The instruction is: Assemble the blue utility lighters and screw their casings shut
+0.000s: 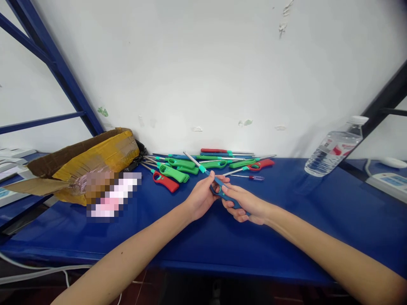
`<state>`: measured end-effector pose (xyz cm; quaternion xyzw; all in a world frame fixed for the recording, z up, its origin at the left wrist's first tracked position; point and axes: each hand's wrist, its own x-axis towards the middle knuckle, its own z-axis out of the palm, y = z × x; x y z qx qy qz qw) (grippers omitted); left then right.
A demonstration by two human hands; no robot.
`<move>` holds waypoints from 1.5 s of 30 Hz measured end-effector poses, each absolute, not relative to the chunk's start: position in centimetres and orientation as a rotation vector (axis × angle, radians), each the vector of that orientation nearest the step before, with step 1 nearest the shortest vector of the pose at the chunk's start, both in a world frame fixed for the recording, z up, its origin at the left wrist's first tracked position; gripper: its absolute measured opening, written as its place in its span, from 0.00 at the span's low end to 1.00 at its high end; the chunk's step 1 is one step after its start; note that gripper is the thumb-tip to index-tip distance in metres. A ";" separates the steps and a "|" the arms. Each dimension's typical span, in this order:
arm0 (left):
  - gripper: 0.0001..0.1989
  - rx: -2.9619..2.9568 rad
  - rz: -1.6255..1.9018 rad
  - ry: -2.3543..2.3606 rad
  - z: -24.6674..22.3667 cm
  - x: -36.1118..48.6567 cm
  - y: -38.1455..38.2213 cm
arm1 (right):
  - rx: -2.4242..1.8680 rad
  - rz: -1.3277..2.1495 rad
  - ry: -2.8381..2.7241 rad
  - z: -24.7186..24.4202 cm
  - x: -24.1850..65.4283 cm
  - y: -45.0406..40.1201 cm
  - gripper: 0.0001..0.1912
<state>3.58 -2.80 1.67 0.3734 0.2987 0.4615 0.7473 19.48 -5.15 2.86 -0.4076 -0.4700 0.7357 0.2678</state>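
Note:
Between my hands, above the blue table, is a blue long-neck lighter with a metal barrel pointing up and to the left. My right hand is wrapped round its handle. Near the teal collar, my left hand pinches the front of the lighter's body. Just behind my hands lie several more long-neck lighters, among them a red one, a green one and another red one at the right. A small screwdriver with a purple handle rests to the right of my hands.
An open cardboard box with yellow tape stands at the left, a blurred-out patch beside it. Toward the right is a clear water bottle. A white wall rises behind the table, with blue frame bars at the left.

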 end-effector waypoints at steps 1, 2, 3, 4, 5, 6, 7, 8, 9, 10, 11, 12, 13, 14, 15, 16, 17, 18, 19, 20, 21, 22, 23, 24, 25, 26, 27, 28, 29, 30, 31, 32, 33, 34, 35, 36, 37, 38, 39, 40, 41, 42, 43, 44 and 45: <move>0.21 0.807 1.014 0.659 1.7 3.6 -2.8 | -1.097 1.980 -1.262 2.8 19.4 -5.2 0.15; 0.21 0.799 1.019 0.665 1.8 3.6 -2.8 | -1.093 1.980 -1.257 2.8 19.4 -5.1 0.14; 0.21 0.794 1.021 0.668 1.8 3.6 -2.8 | -1.087 1.985 -1.255 2.8 19.4 -5.1 0.15; 0.21 0.792 1.023 0.667 1.8 3.6 -2.8 | -1.081 1.991 -1.255 2.8 19.4 -5.1 0.15; 0.21 0.794 1.022 0.663 1.8 3.6 -2.8 | -1.076 1.995 -1.259 2.8 19.5 -5.0 0.16; 0.21 0.798 1.019 0.659 1.8 3.6 -2.8 | -1.074 1.999 -1.268 2.8 19.6 -5.0 0.16; 0.22 0.806 1.013 0.654 1.8 3.6 -2.8 | -1.076 2.003 -1.281 2.9 19.7 -4.9 0.15; 0.22 0.816 1.006 0.648 1.7 3.5 -2.8 | -1.080 2.007 -1.296 3.0 19.8 -4.9 0.15; 0.22 0.827 1.001 0.640 1.6 3.5 -2.8 | -1.086 2.009 -1.310 3.0 19.9 -5.0 0.15; 0.23 0.836 0.996 0.631 1.6 3.5 -2.8 | -1.094 2.010 -1.321 3.1 20.0 -5.0 0.15; 0.23 0.843 0.992 0.624 1.5 3.5 -2.8 | -1.100 2.010 -1.325 3.2 20.0 -5.0 0.15; 0.23 0.843 0.992 0.620 1.5 3.5 -2.8 | -1.104 2.006 -1.323 3.2 20.0 -5.0 0.15; 0.23 0.838 0.995 0.621 1.5 3.5 -2.8 | -1.104 2.002 -1.318 3.3 20.0 -5.0 0.16; 0.23 0.830 1.000 0.626 1.6 3.5 -2.8 | -1.101 2.000 -1.313 3.3 20.0 -5.0 0.16; 0.23 0.823 1.005 0.634 1.6 3.5 -2.8 | -1.094 2.001 -1.309 3.3 20.0 -5.0 0.15; 0.23 0.822 1.009 0.641 1.7 3.5 -2.8 | -1.083 2.002 -1.308 3.3 20.0 -4.9 0.15; 0.22 0.827 1.012 0.647 1.7 3.5 -2.8 | -1.072 2.003 -1.309 3.2 20.0 -4.9 0.15; 0.22 0.837 1.012 0.651 1.7 3.6 -2.7 | -1.065 2.007 -1.314 3.2 20.0 -4.8 0.15; 0.22 0.848 1.006 0.654 1.7 3.6 -2.7 | -1.065 2.010 -1.319 3.1 20.1 -4.8 0.16; 0.22 0.856 0.998 0.656 1.7 3.6 -2.7 | -1.072 2.010 -1.322 3.1 20.1 -4.8 0.16; 0.22 0.860 0.991 0.656 1.6 3.6 -2.7 | -1.085 2.009 -1.321 3.1 20.1 -4.8 0.16; 0.22 0.859 0.985 0.655 1.5 3.6 -2.7 | -1.101 2.006 -1.316 3.1 20.0 -4.9 0.15; 0.22 0.854 0.982 0.655 1.5 3.6 -2.7 | -1.115 2.000 -1.307 3.1 20.0 -5.0 0.15; 0.22 0.847 0.984 0.657 1.5 3.6 -2.7 | -1.128 1.991 -1.295 3.0 19.9 -5.0 0.15; 0.22 0.840 0.989 0.664 1.5 3.6 -2.7 | -1.137 1.983 -1.283 3.1 19.8 -5.1 0.15; 0.21 0.833 0.995 0.673 1.5 3.6 -2.7 | -1.139 1.978 -1.273 3.1 19.7 -5.2 0.15; 0.21 0.829 1.001 0.681 1.6 3.6 -2.7 | -1.134 1.974 -1.265 3.1 19.6 -5.3 0.15; 0.21 0.827 1.005 0.687 1.7 3.6 -2.7 | -1.122 1.975 -1.259 3.1 19.5 -5.3 0.16; 0.21 0.828 1.007 0.691 1.8 3.6 -2.7 | -1.105 1.981 -1.256 3.1 19.4 -5.3 0.17; 0.21 0.831 1.007 0.691 1.9 3.5 -2.7 | -1.085 1.991 -1.254 3.1 19.4 -5.2 0.18; 0.21 0.833 1.006 0.689 2.0 3.5 -2.8 | -1.065 2.004 -1.252 3.1 19.5 -5.2 0.18; 0.21 0.835 1.006 0.687 2.0 3.5 -2.7 | -1.048 2.018 -1.251 3.1 19.5 -5.1 0.19; 0.21 0.837 1.005 0.687 2.0 3.4 -2.7 | -1.038 2.031 -1.249 3.1 19.6 -5.1 0.18; 0.21 0.839 1.004 0.688 2.0 3.4 -2.7 | -1.034 2.043 -1.247 3.1 19.6 -5.0 0.18; 0.21 0.842 1.003 0.688 2.0 3.4 -2.7 | -1.037 2.051 -1.246 3.1 19.6 -5.0 0.17; 0.21 0.846 0.999 0.688 1.9 3.4 -2.6 | -1.046 2.056 -1.245 3.0 19.6 -5.0 0.17; 0.22 0.848 0.995 0.687 1.8 3.3 -2.6 | -1.061 2.053 -1.244 3.0 19.6 -5.0 0.16; 0.22 0.849 0.989 0.682 1.7 3.3 -2.5 | -1.081 2.041 -1.241 2.9 19.5 -5.0 0.16; 0.21 0.851 0.983 0.674 1.6 3.3 -2.5 | -1.100 2.022 -1.239 2.9 19.4 -5.1 0.16; 0.21 0.852 0.978 0.665 1.5 3.3 -2.4 | -1.116 1.999 -1.236 2.8 19.3 -5.2 0.15; 0.20 0.853 0.975 0.655 1.4 3.2 -2.3 | -1.128 1.976 -1.234 2.8 19.2 -5.2 0.15; 0.19 0.852 0.971 0.648 1.4 3.2 -2.3 | -1.139 1.955 -1.232 2.7 19.1 -5.3 0.14; 0.19 0.850 0.966 0.642 1.3 3.2 -2.2 | -1.146 1.943 -1.231 2.7 19.0 -5.3 0.14; 0.18 0.847 0.960 0.641 1.2 3.1 -2.1 | -1.151 1.941 -1.232 2.6 19.0 -5.3 0.14; 0.18 0.840 0.956 0.642 1.2 3.1 -2.1 | -1.151 1.944 -1.234 2.6 19.0 -5.2 0.14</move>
